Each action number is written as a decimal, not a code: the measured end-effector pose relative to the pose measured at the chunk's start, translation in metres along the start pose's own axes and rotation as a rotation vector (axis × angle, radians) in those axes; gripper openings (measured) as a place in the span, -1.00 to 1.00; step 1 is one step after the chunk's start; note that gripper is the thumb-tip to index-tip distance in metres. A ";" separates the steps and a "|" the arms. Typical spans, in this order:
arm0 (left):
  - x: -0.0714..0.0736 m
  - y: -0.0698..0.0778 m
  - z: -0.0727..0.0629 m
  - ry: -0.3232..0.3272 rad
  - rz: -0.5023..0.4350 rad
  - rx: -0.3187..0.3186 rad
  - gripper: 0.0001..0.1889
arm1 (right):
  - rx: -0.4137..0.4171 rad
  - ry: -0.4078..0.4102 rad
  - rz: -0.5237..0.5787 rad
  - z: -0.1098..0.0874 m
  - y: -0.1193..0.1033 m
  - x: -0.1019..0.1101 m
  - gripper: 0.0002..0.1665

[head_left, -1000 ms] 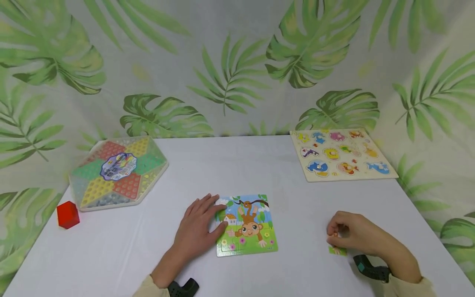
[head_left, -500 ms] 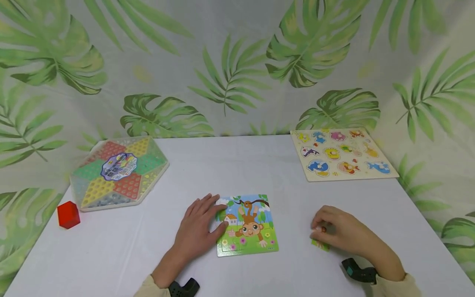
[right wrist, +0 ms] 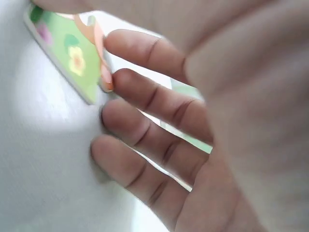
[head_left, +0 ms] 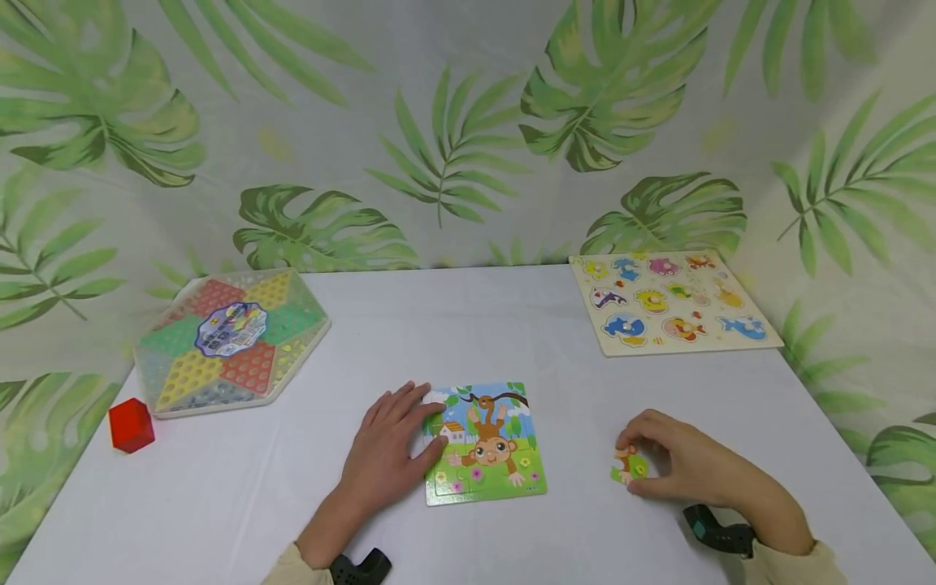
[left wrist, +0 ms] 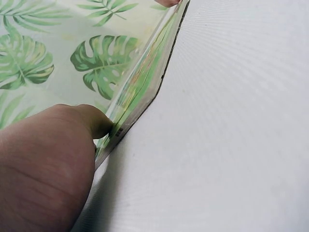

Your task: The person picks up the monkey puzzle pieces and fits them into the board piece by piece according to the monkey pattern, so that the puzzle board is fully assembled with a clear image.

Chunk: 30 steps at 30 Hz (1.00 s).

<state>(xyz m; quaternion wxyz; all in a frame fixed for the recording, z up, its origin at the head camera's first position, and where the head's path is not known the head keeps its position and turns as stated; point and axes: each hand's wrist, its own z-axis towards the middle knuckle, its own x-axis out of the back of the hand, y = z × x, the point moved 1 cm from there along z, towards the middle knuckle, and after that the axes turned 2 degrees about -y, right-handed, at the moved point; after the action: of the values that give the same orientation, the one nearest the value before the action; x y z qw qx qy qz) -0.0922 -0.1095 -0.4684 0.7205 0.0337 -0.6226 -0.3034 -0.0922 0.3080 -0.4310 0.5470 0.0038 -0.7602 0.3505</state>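
Note:
A square monkey jigsaw puzzle lies flat on the white table in the head view. My left hand rests at its left side, the thumb and forefinger reaching over the edge. In the left wrist view, the thumb touches the border of the puzzle. To the right of the puzzle, my right hand holds a small jigsaw piece between thumb and fingers. The right wrist view shows that piece in green with a yellow flower, near the fingertips and tilted against the table.
At the back left lies a hexagonal Chinese checkers board under a clear cover. A red block stands beside it at the table's left edge. The wooden peg puzzle with sea animals occupies the back right. A leaf-patterned cloth hangs behind.
My right hand has moved left with the jigsaw piece, then its fingers spread wider and more of the piece's picture shows. My left hand stays on the puzzle's edge.

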 end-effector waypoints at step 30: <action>0.000 -0.001 0.000 -0.008 0.001 0.008 -0.55 | 0.139 0.000 -0.029 0.033 -0.039 -0.006 -0.59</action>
<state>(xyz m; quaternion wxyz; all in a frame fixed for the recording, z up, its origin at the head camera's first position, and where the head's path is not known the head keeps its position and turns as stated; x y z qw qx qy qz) -0.0927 -0.1098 -0.4690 0.7179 0.0351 -0.6268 -0.3007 -0.1016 0.2590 -0.4211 0.5503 0.0530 -0.7341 0.3943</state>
